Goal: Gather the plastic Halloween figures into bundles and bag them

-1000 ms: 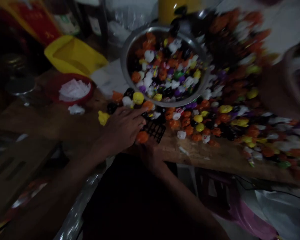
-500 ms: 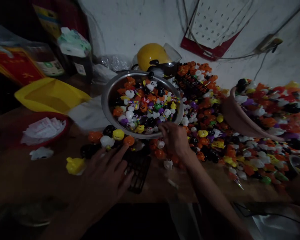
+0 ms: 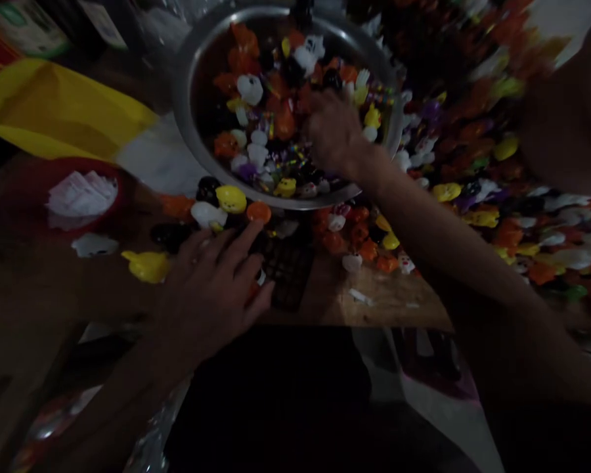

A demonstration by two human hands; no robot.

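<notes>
My left hand (image 3: 214, 279) lies palm down at the table's front, fingers stretched and spread. Its fingertips touch or nearly touch an orange toy figure (image 3: 259, 212), and a bit of orange and white shows beneath its thumb side. Right beside it is a black plastic grid basket (image 3: 288, 272). Over the steel basin (image 3: 190, 135) my right hand (image 3: 337, 135) reaches in among small toy figures; its fingers are blurred and partly hidden. A white ghost-like figure (image 3: 249, 89) and a yellow figure (image 3: 285, 188) are among those in the basin.
A heap of mixed figures (image 3: 482, 217) covers the right side. To the left are a yellow tray (image 3: 64, 118) and a red bowl (image 3: 27, 200) of small white packets (image 3: 82, 197). A yellow figure (image 3: 146, 265) lies near the left hand. White scraps (image 3: 360, 297) lie by the table edge.
My right hand has moved from the basin's near rim up and into the basin. The view has tilted down and come closer. My left hand stays by the black grid basket.
</notes>
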